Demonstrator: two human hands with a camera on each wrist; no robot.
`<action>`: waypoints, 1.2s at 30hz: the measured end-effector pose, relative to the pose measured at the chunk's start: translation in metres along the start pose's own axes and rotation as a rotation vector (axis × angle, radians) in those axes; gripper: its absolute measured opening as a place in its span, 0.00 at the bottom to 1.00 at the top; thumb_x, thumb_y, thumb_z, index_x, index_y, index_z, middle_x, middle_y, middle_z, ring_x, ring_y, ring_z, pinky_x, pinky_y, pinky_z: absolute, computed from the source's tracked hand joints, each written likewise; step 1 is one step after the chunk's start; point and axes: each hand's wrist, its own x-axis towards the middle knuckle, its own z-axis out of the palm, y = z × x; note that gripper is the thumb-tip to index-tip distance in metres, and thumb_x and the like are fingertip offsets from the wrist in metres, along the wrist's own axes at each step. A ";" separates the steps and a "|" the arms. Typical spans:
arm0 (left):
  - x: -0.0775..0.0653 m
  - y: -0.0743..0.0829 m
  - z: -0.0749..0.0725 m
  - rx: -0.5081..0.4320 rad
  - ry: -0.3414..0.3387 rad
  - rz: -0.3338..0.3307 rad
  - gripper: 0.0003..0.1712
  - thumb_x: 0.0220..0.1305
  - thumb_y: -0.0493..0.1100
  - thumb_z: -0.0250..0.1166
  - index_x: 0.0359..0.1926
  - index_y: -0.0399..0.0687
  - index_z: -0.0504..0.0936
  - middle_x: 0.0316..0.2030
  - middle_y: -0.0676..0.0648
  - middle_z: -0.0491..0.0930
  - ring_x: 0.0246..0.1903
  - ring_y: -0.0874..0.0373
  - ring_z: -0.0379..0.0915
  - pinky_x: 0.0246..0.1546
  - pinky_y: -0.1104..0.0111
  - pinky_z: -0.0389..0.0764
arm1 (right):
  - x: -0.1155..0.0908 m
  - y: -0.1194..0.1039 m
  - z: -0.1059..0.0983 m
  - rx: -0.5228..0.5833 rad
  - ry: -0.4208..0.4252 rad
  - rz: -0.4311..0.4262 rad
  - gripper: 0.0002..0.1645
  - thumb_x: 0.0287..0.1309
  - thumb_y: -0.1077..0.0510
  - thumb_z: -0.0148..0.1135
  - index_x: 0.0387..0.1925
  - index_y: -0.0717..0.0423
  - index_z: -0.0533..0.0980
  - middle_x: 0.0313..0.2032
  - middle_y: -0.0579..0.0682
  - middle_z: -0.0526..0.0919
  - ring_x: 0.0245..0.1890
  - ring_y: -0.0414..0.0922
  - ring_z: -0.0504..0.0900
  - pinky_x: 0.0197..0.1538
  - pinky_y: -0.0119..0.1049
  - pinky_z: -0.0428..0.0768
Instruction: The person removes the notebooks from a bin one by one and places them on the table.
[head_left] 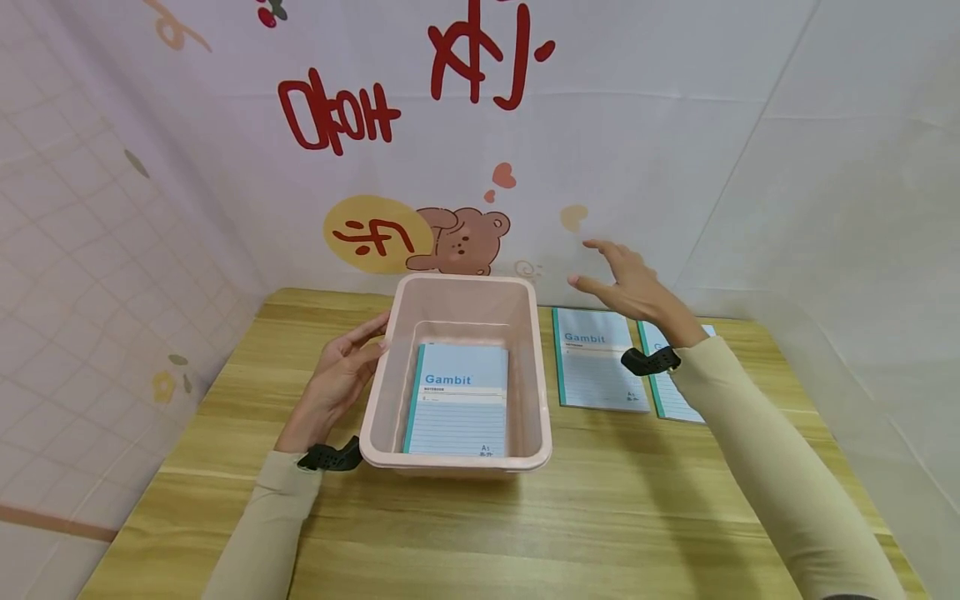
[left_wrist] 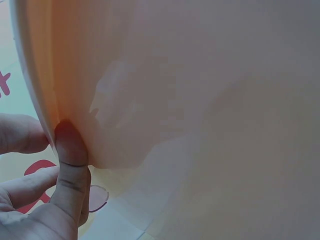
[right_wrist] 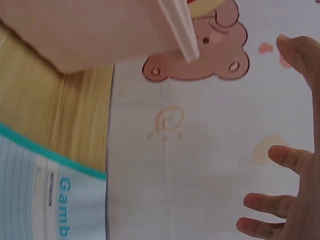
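1. Clock directions follow the head view, with 12 o'clock at the wall side and 6 o'clock nearest the person.
2. The pink bin (head_left: pixel 453 461) stands upright on the wood-grain table (head_left: pixel 562 533), its long axis running from 12 to 6 and its mouth facing up.
3. The left hand (head_left: pixel 341 367) is at the bin's 9 o'clock side; thumb and fingers pinch the rim there, as the left wrist view also shows.
4. The boxed notebook (head_left: pixel 457 408) lies flat inside the bin, cover up. Its long axis runs nearly 12 to 6, with the "Gambit" title toward 12 and the teal spine along the 9 o'clock side.
5. The middle notebook (head_left: pixel 600 367) lies on the table just beside the bin, at its 3 o'clock. Its long axis leans slightly, from 11 to 5; the spine again faces 9.
6. The outer notebook (head_left: pixel 675 400) lies next to it at 3 o'clock, tilted a little more the same way, partly hidden by the right forearm.
7. The right hand (head_left: pixel 630 287) hangs at the bin's 2 o'clock, fingers spread and holding nothing, pointing toward 10.
8. A printed bear (head_left: pixel 457 243) shows on the wall at the bin's 12 o'clock.
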 end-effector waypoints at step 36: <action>-0.001 0.001 -0.002 -0.009 -0.012 0.012 0.34 0.74 0.33 0.59 0.77 0.36 0.61 0.59 0.50 0.70 0.50 0.64 0.79 0.51 0.76 0.84 | 0.011 -0.179 0.070 -0.255 -0.059 -0.125 0.58 0.51 0.18 0.56 0.79 0.30 0.51 0.74 0.52 0.58 0.70 0.57 0.59 0.68 0.64 0.63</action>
